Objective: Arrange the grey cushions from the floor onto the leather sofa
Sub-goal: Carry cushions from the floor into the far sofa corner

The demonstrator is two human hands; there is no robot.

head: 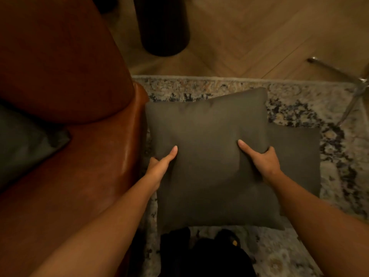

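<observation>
Head: cushion (207, 124), left hand (159, 166), right hand (262, 162)

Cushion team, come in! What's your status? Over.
Left grip and right grip both holding top grey cushion by its sides. Second grey cushion under it, on rug. Leather sofa close on left. Over.

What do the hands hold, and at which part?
The square grey fabric cushion: left hand grips its left edge, right hand its right edge.
</observation>
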